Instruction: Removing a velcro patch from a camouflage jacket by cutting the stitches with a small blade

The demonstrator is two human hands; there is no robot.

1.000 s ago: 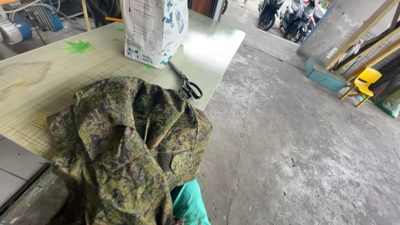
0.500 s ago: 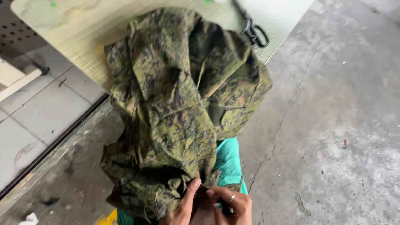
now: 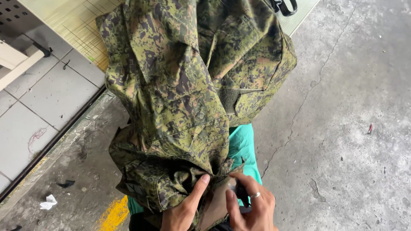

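Clearly the camouflage jacket (image 3: 188,98) is the landmark: it hangs from the table (image 3: 72,25) edge at the top and runs down toward the person, so its long axis goes from the table to the hands. Both hands meet at its lower end. The left hand (image 3: 184,207) pinches a fold of the jacket hem, thumb pressed up into the cloth. The right hand (image 3: 250,205), with a ring, is just beside it on the right and closes around a small dark object (image 3: 240,190); what it is I cannot tell. Green cloth (image 3: 244,149) shows under the jacket, right of its lower part. Scissors (image 3: 284,5) lie on the table beyond the jacket's top end, well apart from both hands.
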